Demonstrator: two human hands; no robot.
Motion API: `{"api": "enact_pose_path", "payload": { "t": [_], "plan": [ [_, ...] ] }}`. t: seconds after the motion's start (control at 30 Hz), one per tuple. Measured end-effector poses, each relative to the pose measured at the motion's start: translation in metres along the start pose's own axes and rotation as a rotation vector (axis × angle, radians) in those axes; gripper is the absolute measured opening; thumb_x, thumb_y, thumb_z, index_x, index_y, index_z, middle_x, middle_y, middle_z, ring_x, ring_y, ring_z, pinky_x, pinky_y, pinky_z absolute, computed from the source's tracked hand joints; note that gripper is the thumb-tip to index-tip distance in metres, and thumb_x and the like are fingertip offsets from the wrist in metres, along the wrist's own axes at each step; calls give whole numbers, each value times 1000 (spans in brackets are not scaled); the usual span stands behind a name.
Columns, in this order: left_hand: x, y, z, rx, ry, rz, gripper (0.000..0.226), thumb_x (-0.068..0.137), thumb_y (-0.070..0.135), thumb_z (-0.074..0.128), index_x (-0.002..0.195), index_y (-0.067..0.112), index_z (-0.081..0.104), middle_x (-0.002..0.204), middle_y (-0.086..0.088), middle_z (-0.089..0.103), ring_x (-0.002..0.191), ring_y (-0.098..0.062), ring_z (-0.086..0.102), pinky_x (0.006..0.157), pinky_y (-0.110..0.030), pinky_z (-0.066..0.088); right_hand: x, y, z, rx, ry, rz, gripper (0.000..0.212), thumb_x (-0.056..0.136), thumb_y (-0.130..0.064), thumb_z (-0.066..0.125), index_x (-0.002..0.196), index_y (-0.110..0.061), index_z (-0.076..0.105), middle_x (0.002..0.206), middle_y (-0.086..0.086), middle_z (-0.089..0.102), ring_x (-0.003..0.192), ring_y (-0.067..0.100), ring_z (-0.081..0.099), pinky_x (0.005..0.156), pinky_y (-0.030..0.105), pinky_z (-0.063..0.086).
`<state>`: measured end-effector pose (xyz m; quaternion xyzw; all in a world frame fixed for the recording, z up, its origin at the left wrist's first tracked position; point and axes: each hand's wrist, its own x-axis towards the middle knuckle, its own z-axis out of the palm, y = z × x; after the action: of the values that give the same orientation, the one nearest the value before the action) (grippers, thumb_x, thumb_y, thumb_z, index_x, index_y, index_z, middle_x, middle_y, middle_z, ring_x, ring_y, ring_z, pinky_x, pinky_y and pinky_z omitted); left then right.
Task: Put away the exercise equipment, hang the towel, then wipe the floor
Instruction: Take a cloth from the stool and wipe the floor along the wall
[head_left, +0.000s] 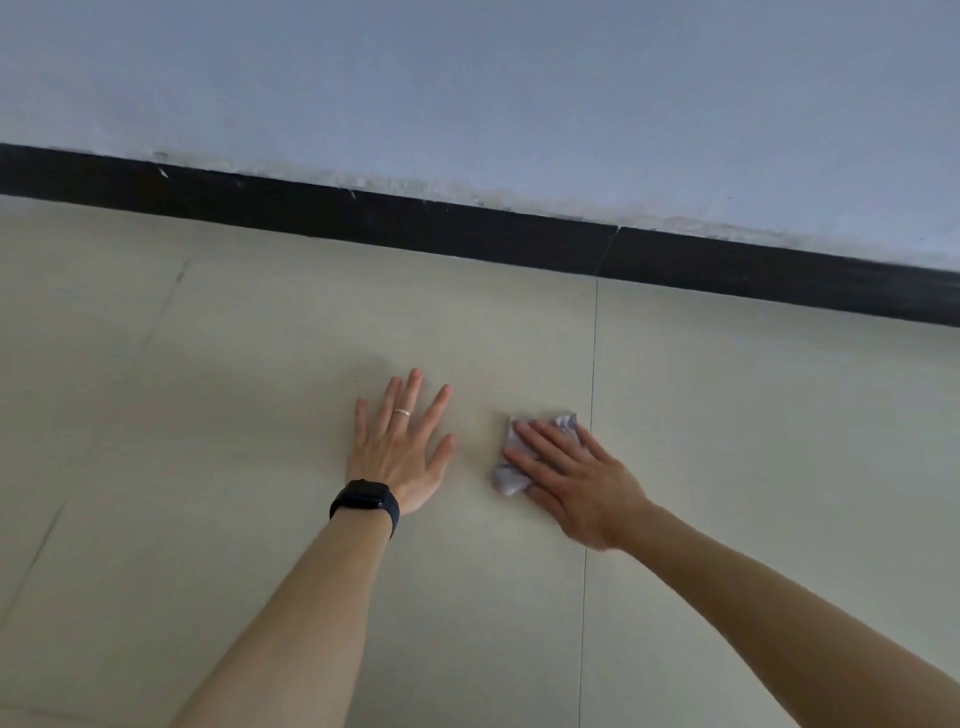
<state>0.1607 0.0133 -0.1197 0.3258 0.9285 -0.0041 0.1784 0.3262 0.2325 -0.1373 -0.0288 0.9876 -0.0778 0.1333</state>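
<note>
Near the black skirting board (467, 228), the right hand (582, 483) presses flat on a crumpled cloth (506, 467) on the floor (260, 364); the left hand (402, 447) lies spread beside it. Wiping seems underway; no equipment or towel visible.

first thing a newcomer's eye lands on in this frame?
Probably the two hands near the middle of the pale tiled floor: the left hand lies flat and spread, with a ring and a dark wristband, and the right hand presses a crumpled pale cloth beside a tile seam. Behind them, a black baseboard runs below the wall.
</note>
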Motion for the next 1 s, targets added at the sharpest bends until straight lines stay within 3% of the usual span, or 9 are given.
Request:
{"api": "enact_pose_path", "payload": {
  "t": [0.1,0.17,0.27,0.4,0.67,0.73,0.87,0.93,1.0],
  "plan": [
    [24,-8,-10,-2,-40,19,62,100,59,13,151,47,-18,159,9,-33,149,-17,-24,120,-51,-12,46,16,-19,277,74,614,56,105,-49,11,157,-38,-5,165,-9,-19,151,12,-19,124,49,-5],
    [39,-14,-16,11,-41,51,61,99,60,12,151,47,-19,159,9,-33,149,-17,-24,121,-51,-11,59,7,-21,367,125,809,56,105,-46,13,158,-36,-4,166,-5,-19,151,14,-21,122,49,-11],
    [60,-28,-24,7,-27,47,63,99,61,16,152,47,-16,160,8,-31,150,-17,-21,121,-51,-8,51,-32,-8,336,169,593,55,106,-46,17,158,-39,2,166,-6,-16,151,13,-21,123,49,-10],
    [93,-56,-33,10,-38,9,66,95,68,14,151,49,-17,161,6,-28,151,-19,-19,121,-53,-4,43,-14,-4,128,119,167,52,106,-52,18,157,-40,18,167,-8,7,154,14,7,122,49,16],
    [110,-83,-14,-7,112,61,69,88,78,9,150,55,-10,164,12,-18,152,-16,-11,121,-55,1,159,70,-45,489,342,1386,59,105,-40,22,160,-27,4,167,3,-11,154,21,-12,121,55,-10],
    [109,-85,-10,-7,102,56,67,89,76,10,149,56,-11,163,13,-21,152,-15,-13,121,-53,0,193,26,-43,452,349,1234,59,106,-41,23,160,-27,5,167,4,-10,154,22,-11,120,54,-14],
    [108,-87,-9,-25,122,67,67,91,72,13,152,52,-6,165,12,-16,153,-17,-9,121,-55,2,197,-14,-33,183,206,362,56,106,-47,20,159,-33,9,168,-6,-3,154,13,-8,124,44,-8],
    [107,-87,-8,-38,125,72,67,91,70,15,153,50,-3,165,10,-13,153,-18,-5,121,-56,5,183,17,-33,142,249,440,55,107,-46,24,159,-31,14,168,-7,5,154,12,0,125,42,-3],
    [109,-87,-9,-51,122,71,68,92,69,18,154,49,-1,166,10,-11,153,-19,-1,121,-57,7,176,54,-41,250,347,893,56,107,-44,22,160,-27,13,168,-3,5,155,16,1,123,47,-5]
  ]
}}
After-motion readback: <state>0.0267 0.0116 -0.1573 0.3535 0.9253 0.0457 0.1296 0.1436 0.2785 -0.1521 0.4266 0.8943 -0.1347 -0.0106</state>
